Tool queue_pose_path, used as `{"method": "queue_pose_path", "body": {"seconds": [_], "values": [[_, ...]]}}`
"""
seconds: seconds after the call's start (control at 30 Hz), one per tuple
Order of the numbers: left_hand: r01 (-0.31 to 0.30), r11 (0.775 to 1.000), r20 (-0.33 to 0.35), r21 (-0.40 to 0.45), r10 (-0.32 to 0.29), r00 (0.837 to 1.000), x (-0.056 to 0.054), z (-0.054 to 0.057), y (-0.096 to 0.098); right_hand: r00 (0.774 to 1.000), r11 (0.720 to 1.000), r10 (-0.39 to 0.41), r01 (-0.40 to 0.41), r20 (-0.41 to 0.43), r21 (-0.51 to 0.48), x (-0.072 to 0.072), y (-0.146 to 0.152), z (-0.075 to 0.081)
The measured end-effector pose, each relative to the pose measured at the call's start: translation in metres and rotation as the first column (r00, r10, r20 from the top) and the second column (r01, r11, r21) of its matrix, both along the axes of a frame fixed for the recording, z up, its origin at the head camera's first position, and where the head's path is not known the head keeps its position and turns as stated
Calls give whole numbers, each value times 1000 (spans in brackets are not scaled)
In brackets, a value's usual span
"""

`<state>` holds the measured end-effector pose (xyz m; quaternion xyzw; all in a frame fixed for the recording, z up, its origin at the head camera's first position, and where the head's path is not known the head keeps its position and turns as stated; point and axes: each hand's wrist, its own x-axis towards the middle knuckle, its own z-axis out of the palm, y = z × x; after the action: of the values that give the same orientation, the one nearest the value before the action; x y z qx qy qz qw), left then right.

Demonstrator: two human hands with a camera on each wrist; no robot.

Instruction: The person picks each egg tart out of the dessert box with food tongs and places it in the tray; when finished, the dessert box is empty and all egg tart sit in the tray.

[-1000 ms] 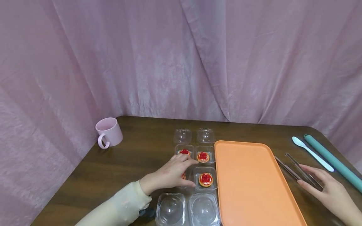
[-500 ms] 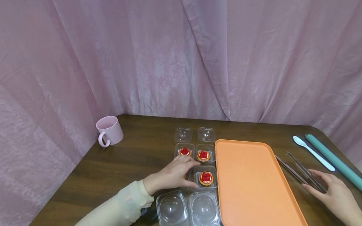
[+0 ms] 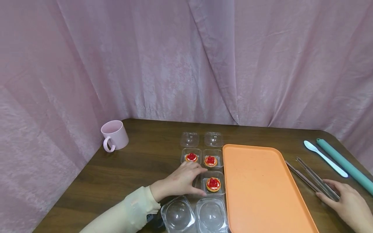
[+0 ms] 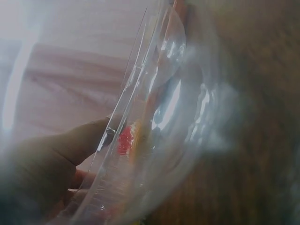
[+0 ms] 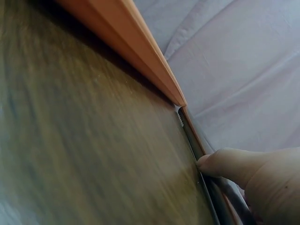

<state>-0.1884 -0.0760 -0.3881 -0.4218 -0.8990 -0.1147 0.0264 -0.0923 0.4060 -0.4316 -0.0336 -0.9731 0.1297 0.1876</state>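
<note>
In the head view my left hand (image 3: 182, 179) grips the near left clear plastic box by its sides, covering most of it. The box's domed lid (image 3: 178, 213) lies folded toward me at a slant. In the left wrist view the thumb (image 4: 77, 143) presses at the plastic edge, with a red-topped tart (image 4: 126, 139) seen through it. Right of this hand, a strawberry tart (image 3: 213, 184) sits in another open box (image 3: 221, 191). My right hand (image 3: 346, 200) holds metal tongs (image 3: 316, 178) low beside the tray, their arms apart and tips pointing away from me.
Two more open boxes hold tarts (image 3: 191, 157) behind, their lids (image 3: 214, 139) folded back. An orange tray (image 3: 262, 187) lies between the boxes and tongs. A pink mug (image 3: 118, 134) stands at left. A pale blue spoon (image 3: 326, 158) and green rod (image 3: 346, 166) lie at right.
My left hand has shifted slightly right and turned the near left box, so its lid now slants. My right hand has slid slightly right with the tongs.
</note>
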Motion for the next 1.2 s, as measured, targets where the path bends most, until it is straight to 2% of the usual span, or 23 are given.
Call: {"method": "queue_pose_path", "body": {"seconds": [0.37,0.5,0.63,0.7,0.9,1.07,1.2], "values": [[-8,1000,31,9,8,999,-1,-3,-1,999,999,-4,2,38,42,0,1,1],[-16,1000,49,9,16,999,-2,-3,-1,1000,998,11,-11,-9,56,-2,4,2],[-15,1000,47,10,15,999,-3,-5,-1,998,998,10,-7,-56,59,0,3,10],[-13,1000,49,11,12,999,-3,-5,-1,993,998,27,-21,-112,58,3,2,14],[-11,1000,55,4,11,998,-2,-6,0,958,996,90,-92,-273,4,6,-1,25],[-6,1000,56,4,6,998,-2,-6,0,898,979,172,-203,-404,-33,3,-9,35],[1,1000,55,13,-2,998,-3,-6,-2,870,964,227,-266,-439,-29,1,-19,49]]}}
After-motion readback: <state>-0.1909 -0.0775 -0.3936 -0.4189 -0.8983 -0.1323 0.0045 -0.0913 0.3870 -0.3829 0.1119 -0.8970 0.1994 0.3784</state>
